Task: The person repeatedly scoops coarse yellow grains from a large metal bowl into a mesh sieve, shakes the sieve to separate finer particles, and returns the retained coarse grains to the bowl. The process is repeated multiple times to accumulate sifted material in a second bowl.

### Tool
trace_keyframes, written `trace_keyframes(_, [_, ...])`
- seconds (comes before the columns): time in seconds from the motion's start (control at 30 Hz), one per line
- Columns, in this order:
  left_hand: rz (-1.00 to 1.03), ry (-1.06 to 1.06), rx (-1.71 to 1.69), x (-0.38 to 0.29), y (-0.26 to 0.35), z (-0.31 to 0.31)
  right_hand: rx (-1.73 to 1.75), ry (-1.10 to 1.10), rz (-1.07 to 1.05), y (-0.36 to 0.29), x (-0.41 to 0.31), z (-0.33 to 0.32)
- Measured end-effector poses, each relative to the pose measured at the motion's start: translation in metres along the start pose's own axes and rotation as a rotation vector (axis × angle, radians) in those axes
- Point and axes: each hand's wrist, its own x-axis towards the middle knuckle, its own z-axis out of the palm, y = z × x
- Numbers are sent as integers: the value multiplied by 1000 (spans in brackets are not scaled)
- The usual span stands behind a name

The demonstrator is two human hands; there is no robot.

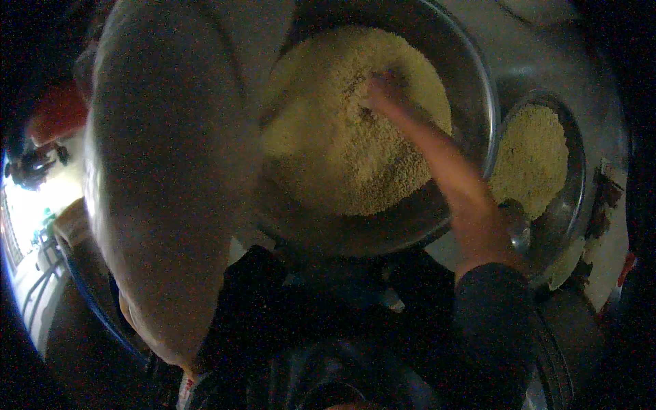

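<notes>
A wide metal basin (pixel 487 92) holds a large mound of pale yellow, crumbly grain or meal (pixel 379 169). My right hand (pixel 376 92) reaches in from the lower right and touches the mound's upper part. Its fingers are blurred and partly sunk in shadow, so their grip cannot be told. At the left, a large, pale, rounded vessel or tray (pixel 164 169) stands steeply tilted and hides the basin's left side. A small skin-toned patch shows at its lower left edge; whether that is my left hand is unclear, the rest being hidden.
Right of the basin stands a smaller metal bowl (pixel 581 174) of similar pale crumbs (pixel 533 154), with a shiny metal utensil (pixel 520 236) at its near side. A blue-rimmed container (pixel 92 302) is at the lower left. Something red (pixel 59 113) shows behind the tilted vessel.
</notes>
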Motion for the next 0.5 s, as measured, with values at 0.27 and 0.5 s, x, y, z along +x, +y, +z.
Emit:
trace_keyframes(0.27, [29,-3,4,-7,7,-2,443,661,-237,-102,-47,4])
trace_keyframes(0.5, [31,1,9,7,22,-4,62,454,-420,3,-63,-20])
